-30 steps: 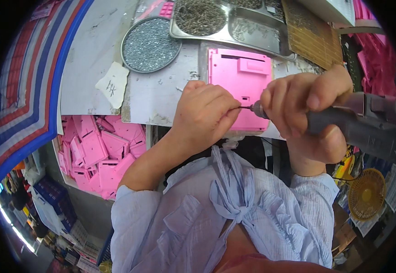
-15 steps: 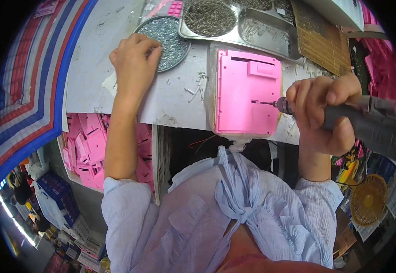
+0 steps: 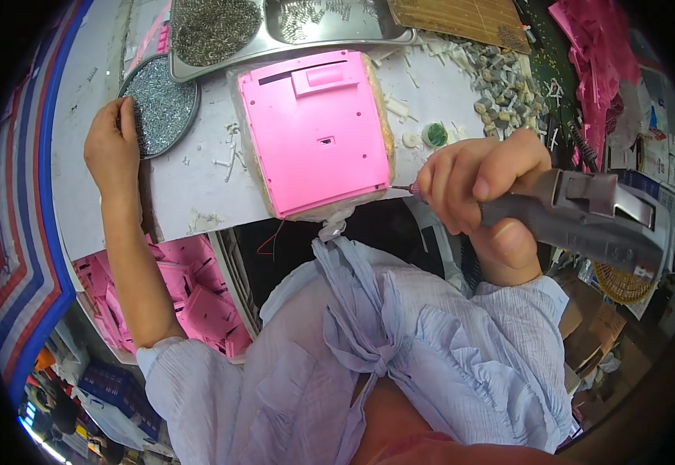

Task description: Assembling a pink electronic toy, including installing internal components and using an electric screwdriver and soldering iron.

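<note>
A flat pink plastic housing (image 3: 314, 147) lies in a padded, plastic-wrapped holder (image 3: 382, 116) near the table's front edge. My right hand (image 3: 477, 186) is wrapped round a grey electric screwdriver (image 3: 585, 221). Its thin bit points left, with the tip at the housing's lower right corner; whether it touches a screw there is too small to tell. At the left rim of a round dish (image 3: 195, 101) full of small silvery screws (image 3: 159, 105) is my left hand (image 3: 112, 151), its fingers curled and partly hidden. What they hold, if anything, does not show.
A metal tray (image 3: 337, 27) with springs stands behind the housing. Cardboard (image 3: 461, 19), small metal-and-white parts (image 3: 504, 85) and a green-topped round piece (image 3: 434, 135) lie to the right. Below the table at left, a bin holds pink parts (image 3: 205, 314). A striped cloth (image 3: 35, 232) hangs at far left.
The view has shifted, so the table sits further left. The screwdriver bit has gone from the housing's middle slot to its lower right corner. My left hand has moved from over the screws to the dish's left rim.
</note>
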`<state>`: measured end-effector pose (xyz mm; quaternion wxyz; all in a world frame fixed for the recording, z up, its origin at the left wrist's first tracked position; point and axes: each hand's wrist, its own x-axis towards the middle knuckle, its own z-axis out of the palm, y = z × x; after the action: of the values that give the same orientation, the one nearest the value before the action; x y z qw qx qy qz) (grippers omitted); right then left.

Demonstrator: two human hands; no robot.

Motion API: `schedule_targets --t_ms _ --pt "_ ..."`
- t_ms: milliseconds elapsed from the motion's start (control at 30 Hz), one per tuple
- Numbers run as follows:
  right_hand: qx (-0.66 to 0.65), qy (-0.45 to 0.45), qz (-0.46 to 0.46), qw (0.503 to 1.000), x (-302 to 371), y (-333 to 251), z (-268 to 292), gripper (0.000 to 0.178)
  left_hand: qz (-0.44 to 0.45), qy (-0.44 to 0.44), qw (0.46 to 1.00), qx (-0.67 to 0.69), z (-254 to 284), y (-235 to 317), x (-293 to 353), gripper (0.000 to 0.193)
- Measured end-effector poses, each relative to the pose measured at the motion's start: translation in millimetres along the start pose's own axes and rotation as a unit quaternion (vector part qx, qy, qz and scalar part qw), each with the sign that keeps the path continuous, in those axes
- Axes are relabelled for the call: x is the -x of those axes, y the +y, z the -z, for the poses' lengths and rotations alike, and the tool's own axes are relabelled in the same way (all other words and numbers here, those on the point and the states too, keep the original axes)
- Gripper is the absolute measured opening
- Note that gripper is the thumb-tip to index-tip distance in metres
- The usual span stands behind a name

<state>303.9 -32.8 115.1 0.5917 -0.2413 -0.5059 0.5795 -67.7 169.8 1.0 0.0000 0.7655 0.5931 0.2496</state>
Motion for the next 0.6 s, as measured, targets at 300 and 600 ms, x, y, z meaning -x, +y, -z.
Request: schedule_targets --t_ms 300,600 --pt "0.084 0.076 -0.044 0.993 6.3 10.8 -11.9 0.043 0.043 0.022 0.981 0.190 18.2 54.4 17.7 0.015" --pt "0.115 0.040 -0.021 0.992 4.1 16.2 -12.4 0.037 -0.269 -0.109 0.898 0.331 29.2 168.0 61.8 0.012"
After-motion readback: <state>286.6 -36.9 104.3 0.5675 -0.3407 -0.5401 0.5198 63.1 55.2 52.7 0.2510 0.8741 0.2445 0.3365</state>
